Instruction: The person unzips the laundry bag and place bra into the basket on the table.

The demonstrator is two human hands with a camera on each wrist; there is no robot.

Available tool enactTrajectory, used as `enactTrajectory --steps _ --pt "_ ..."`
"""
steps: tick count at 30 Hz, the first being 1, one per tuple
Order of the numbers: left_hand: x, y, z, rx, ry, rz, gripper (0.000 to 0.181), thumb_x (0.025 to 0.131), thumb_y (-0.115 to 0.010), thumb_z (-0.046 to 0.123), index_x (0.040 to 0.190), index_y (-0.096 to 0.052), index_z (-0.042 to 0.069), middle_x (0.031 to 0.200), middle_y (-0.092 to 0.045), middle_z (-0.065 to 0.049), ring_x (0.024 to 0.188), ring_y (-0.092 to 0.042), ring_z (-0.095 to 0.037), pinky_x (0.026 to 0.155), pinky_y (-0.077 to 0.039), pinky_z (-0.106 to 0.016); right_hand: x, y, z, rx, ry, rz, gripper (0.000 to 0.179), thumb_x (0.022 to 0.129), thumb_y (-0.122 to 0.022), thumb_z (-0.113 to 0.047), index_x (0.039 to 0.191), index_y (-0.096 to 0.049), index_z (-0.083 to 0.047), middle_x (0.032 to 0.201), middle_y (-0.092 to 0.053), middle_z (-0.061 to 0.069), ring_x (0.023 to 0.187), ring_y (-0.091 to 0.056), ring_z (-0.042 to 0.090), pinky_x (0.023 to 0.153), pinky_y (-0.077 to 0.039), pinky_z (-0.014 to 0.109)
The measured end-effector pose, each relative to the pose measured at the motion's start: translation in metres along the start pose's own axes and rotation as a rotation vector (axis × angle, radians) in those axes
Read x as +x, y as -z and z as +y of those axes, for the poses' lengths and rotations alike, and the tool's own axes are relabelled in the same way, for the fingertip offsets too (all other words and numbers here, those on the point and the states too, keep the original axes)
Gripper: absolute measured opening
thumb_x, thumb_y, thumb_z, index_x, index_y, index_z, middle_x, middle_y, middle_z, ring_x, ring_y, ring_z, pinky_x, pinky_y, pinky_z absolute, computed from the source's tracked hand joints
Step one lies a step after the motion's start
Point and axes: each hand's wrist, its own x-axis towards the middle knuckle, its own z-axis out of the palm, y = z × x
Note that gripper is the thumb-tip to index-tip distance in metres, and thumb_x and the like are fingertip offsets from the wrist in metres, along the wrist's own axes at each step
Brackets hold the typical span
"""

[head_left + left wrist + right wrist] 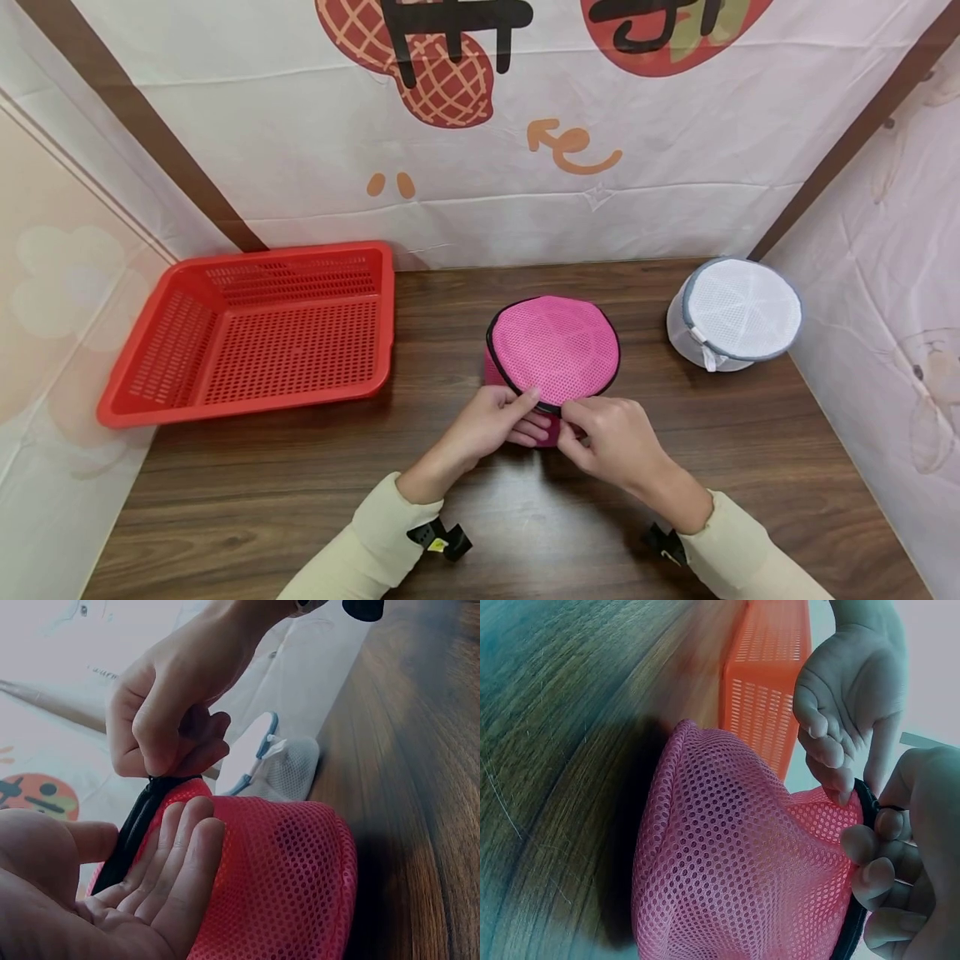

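A pink mesh laundry bag (555,346), round with a black zippered rim (135,832), stands on the table in the head view. At the rim's near side, my left hand (498,421) pinches the edge, thumb on top and fairly straight fingers against the mesh below. Just to its right, my right hand (617,437) pinches the small dark zipper pull (889,807) between thumb and curled forefinger. The mesh side (712,847) sags inward in the right wrist view. What is inside the bag cannot be made out.
A red perforated plastic basket (386,333) stands at the left of the wooden table (300,483). A white mesh laundry bag (742,308) with grey-blue trim stands at the back right. Printed cloth walls (480,208) border the table at the back and sides.
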Motion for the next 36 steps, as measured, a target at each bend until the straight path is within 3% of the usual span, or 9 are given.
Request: enactTrajectory --steps 13,36 --pt "-0.0015 0.0034 -0.0021 -0.096 0.012 -0.039 0.039 0.110 -0.045 0.013 0.116 -0.058 -0.023 0.107 -0.068 -0.036 0.093 -0.075 -0.033 0.084 -0.061 -0.040 0.0010 -0.0019 -0.0016 -0.014 0.003 -0.035 0.021 0.078 -0.061 -0.013 0.063 -0.047 -0.019 0.058 -0.032 -0.015 0.051 -0.027 0.001 0.042 -0.022 0.016" --pt "-0.0035 0.0024 -0.0016 -0.094 0.009 -0.043 0.038 0.110 -0.044 0.010 0.116 -0.058 -0.025 0.107 -0.068 -0.037 0.093 -0.074 -0.035 0.085 -0.061 -0.041 0.0012 -0.0010 0.0002 -0.035 0.025 -0.017 0.021 0.079 -0.059 -0.014 0.064 -0.047 -0.020 0.058 -0.031 -0.015 0.051 -0.025 0.000 0.043 -0.020 0.016"
